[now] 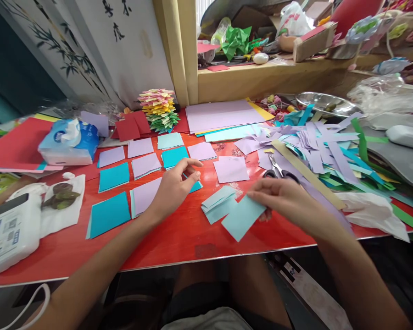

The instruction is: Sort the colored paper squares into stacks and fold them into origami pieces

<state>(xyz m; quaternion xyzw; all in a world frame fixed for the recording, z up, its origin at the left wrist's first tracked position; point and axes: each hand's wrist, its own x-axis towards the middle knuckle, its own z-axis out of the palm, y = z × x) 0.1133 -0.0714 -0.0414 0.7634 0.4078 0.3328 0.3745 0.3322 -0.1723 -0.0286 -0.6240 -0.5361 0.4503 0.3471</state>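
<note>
Between the thumb and fingers of my right hand (pixel 277 199) is a pale aqua paper square (pixel 243 219), low over the red tabletop. Its left side adjoins a small loose pile of pale aqua paper pieces (pixel 219 201). My left hand (pixel 179 183) hovers by the rows of paper squares, its thumb and index finger apart and nothing visible between them. Behind it lies a bright blue stack (pixel 174 156), partly covered by the hand. A lilac paper stack (pixel 230 169) sits between the two hands, farther back. Scissors (pixel 278 168) lie just beyond my right hand.
Paper offcuts (pixel 316 146) heap up on the right beside a long tan strip (pixel 306 174). Large lilac sheets (pixel 223 115) lie at the back near a folded-paper pinecone shape (pixel 158 110). A tissue pack (pixel 69 142) and a white device (pixel 13 233) occupy the left.
</note>
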